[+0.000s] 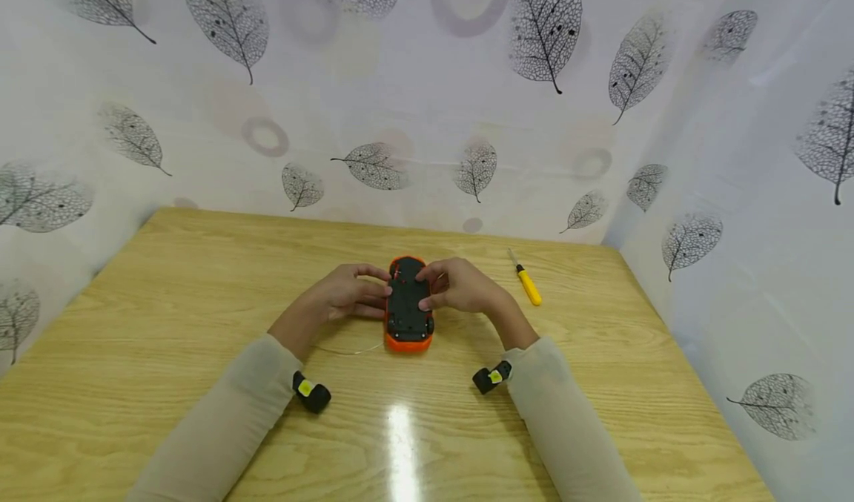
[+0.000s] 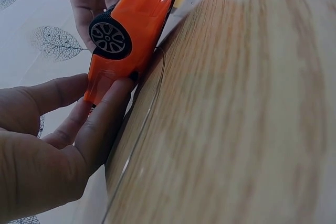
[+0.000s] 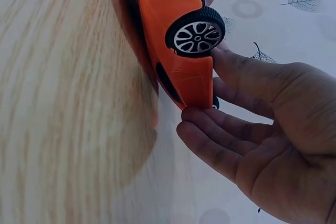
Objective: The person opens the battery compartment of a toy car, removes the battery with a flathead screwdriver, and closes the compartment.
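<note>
An orange toy car (image 1: 409,302) lies upside down on the wooden table, its black underside facing up. My left hand (image 1: 350,292) holds its left side; in the left wrist view the fingers (image 2: 105,116) sit against one end of the orange body. From the other side my right hand (image 1: 460,287) grips the car, thumb and fingertips on the edge of the underside. A wheel (image 3: 197,35) shows beside that hand in the right wrist view. One thin wire (image 1: 356,352) runs from near the car leftward across the table. The car's roof is hidden beneath it.
A screwdriver (image 1: 529,285) with a yellow handle lies to the right of my right hand. Behind the wooden table (image 1: 200,257) hangs a white sheet (image 1: 414,109) with leaf prints, which also runs along the right side.
</note>
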Tool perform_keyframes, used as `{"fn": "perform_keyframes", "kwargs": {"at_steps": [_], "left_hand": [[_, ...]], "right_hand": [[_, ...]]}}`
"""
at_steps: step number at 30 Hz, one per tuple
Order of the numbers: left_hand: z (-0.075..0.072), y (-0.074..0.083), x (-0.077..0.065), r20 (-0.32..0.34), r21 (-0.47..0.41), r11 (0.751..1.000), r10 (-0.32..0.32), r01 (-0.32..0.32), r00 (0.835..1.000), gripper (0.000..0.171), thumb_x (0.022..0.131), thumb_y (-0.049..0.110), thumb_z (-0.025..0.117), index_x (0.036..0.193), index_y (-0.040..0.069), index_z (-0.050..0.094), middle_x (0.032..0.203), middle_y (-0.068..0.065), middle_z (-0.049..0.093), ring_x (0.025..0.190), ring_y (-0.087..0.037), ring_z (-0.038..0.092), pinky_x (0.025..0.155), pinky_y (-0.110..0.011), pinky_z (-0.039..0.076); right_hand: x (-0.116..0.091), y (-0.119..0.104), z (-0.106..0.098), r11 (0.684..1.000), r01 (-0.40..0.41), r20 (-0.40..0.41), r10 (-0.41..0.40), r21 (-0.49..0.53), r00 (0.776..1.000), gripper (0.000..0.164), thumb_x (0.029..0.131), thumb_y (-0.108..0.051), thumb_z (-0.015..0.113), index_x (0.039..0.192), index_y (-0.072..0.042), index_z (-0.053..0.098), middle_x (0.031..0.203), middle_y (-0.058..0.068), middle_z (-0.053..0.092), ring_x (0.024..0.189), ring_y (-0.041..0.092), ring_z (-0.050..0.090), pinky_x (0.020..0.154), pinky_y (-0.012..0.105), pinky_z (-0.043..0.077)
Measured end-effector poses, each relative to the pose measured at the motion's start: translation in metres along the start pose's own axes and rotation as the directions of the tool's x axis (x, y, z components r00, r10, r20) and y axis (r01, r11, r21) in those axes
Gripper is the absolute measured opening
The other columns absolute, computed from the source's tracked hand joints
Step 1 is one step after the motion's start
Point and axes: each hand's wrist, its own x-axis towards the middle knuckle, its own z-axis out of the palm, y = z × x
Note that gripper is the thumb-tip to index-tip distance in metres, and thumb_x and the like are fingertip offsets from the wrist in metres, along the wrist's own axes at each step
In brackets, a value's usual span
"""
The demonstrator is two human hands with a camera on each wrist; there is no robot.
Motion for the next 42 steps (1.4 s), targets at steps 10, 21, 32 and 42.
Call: {"fn": "perform_keyframes", "kwargs": {"at_steps": [10, 21, 32, 42], "left_hand": [[0.0007, 0.0008, -0.0028, 0.007, -0.004, 1.0, 0.011, -0.011, 1.0, 0.047, 0.1, -0.002, 0.063, 0.143, -0.003, 0.045, 0.118, -0.021, 0.069, 0.095, -0.026, 0.073, 0.088, -0.046, 0.063], [0.0008, 0.0008, -0.0028, 0.017, -0.015, 1.0, 0.012, -0.012, 1.0, 0.046, 0.099, -0.002, 0.064, 0.142, -0.003, 0.046, 0.114, -0.02, 0.071, 0.095, -0.027, 0.073, 0.089, -0.047, 0.062], [0.0007, 0.0015, -0.0037, 0.034, -0.003, 1.0, 0.02, -0.019, 0.999, 0.043, 0.1, -0.002, 0.063, 0.14, -0.002, 0.047, 0.119, -0.021, 0.068, 0.096, -0.027, 0.073, 0.089, -0.047, 0.062], [-0.0003, 0.0002, -0.0017, 0.037, -0.011, 1.0, 0.019, -0.018, 0.999, 0.042, 0.099, -0.002, 0.064, 0.138, -0.002, 0.048, 0.12, -0.022, 0.067, 0.096, -0.027, 0.073, 0.089, -0.048, 0.062]], "right_hand": [[0.001, -0.002, 0.001, 1.0, -0.005, 0.008, 0.005, -0.022, 1.0, 0.049, 0.09, -0.023, 0.083, 0.133, -0.011, 0.065, 0.117, 0.007, 0.067, 0.108, 0.023, 0.066, 0.093, 0.041, 0.058], [0.0005, -0.0038, 0.0017, 1.0, -0.006, 0.021, 0.006, -0.014, 1.0, 0.049, 0.09, -0.021, 0.082, 0.133, -0.009, 0.063, 0.113, 0.006, 0.067, 0.102, 0.021, 0.065, 0.089, 0.04, 0.058], [-0.0016, -0.0061, 0.0018, 1.0, 0.005, 0.018, -0.005, -0.006, 1.0, 0.046, 0.09, -0.018, 0.082, 0.131, -0.009, 0.063, 0.113, 0.006, 0.067, 0.103, 0.021, 0.064, 0.089, 0.04, 0.058], [-0.0016, -0.004, 0.0026, 1.0, 0.02, -0.004, -0.02, 0.004, 1.0, 0.043, 0.089, -0.017, 0.083, 0.127, -0.01, 0.063, 0.115, 0.007, 0.066, 0.105, 0.022, 0.064, 0.091, 0.041, 0.058]]}}
